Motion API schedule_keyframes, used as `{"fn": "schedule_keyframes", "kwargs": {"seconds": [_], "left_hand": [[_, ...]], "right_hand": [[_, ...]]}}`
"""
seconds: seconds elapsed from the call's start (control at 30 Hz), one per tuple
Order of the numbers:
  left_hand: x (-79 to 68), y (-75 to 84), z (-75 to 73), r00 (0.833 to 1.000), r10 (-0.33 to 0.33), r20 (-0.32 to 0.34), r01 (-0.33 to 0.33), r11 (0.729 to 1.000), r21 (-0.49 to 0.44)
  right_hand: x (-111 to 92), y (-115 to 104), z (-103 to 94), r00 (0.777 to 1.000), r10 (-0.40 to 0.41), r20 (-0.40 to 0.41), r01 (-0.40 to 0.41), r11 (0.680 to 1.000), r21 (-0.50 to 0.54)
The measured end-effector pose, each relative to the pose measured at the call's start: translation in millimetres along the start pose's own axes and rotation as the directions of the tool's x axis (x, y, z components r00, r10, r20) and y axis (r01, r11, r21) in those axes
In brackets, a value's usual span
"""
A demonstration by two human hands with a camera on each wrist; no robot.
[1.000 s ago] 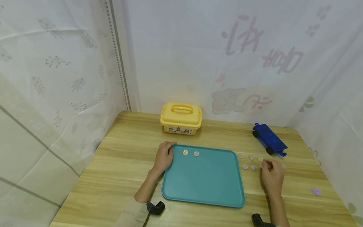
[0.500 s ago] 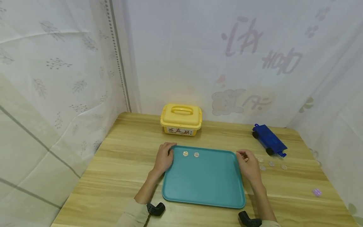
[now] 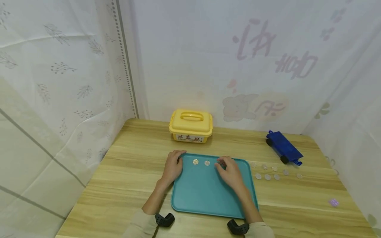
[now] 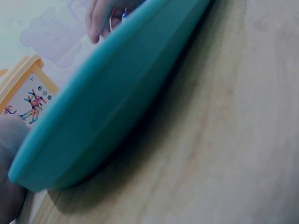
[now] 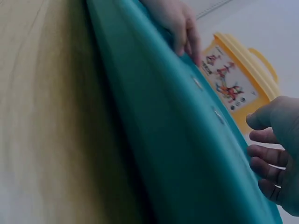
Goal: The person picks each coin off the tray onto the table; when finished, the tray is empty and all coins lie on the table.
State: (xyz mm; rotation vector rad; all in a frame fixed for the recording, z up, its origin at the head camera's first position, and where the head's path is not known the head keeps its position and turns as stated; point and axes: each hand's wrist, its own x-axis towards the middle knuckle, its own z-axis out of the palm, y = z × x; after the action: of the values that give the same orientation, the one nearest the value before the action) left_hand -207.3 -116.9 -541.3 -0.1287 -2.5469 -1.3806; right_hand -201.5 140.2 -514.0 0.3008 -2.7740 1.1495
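A teal tray (image 3: 205,195) lies on the wooden table. My left hand (image 3: 172,168) holds it by its far left corner, thumb and fingers around the rim. Inside the far edge are two small round coin-like discs, a golden one (image 3: 195,162) and a silvery one (image 3: 206,163). Just right of the silvery disc is my right hand (image 3: 231,173), over the tray with its fingers curled. In the right wrist view, the thumb of that right hand (image 5: 285,149) stands a little apart from the bent fingers. I cannot tell whether a disc is between them.
Several more discs (image 3: 268,177) lie in two rows right of the tray. Behind them stands a blue toy trailer (image 3: 282,145) with black wheels. A yellow lidded box (image 3: 191,125) is at the back, and a small purple piece (image 3: 334,202) lies far right.
My right hand has moved left from the discs on the table, past the tray's right rim, to above the tray. My left hand and the tray stay put.
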Motion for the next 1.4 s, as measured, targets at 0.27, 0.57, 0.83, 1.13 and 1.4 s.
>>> {"fn": "schedule_keyframes", "kwargs": {"seconds": [0.27, 0.57, 0.83, 1.13, 1.4], "left_hand": [[-0.5, 0.7, -0.3, 1.000, -0.005, -0.006, 0.005, 1.000, -0.006], [0.6, 1.3, 2.5, 1.000, 0.005, -0.005, -0.005, 1.000, -0.016], [-0.9, 2.1, 1.4, 1.000, 0.002, -0.005, -0.002, 1.000, -0.025], [-1.2, 2.3, 0.3, 0.999, 0.035, -0.016, -0.035, 0.999, -0.005], [-0.5, 1.1, 1.0, 0.999, 0.043, -0.018, -0.043, 0.999, 0.000]], "right_hand": [[3, -16, 30.1, 0.996, -0.081, -0.032, 0.075, 0.985, -0.155], [0, -24, 49.9, 0.982, -0.168, -0.092, 0.150, 0.974, -0.172], [1, -20, 53.2, 0.981, -0.161, -0.104, 0.144, 0.978, -0.152], [2, -24, 46.6, 0.995, -0.098, -0.020, 0.096, 0.992, -0.080], [0, -23, 46.4, 0.995, -0.098, -0.016, 0.096, 0.991, -0.096]]}}
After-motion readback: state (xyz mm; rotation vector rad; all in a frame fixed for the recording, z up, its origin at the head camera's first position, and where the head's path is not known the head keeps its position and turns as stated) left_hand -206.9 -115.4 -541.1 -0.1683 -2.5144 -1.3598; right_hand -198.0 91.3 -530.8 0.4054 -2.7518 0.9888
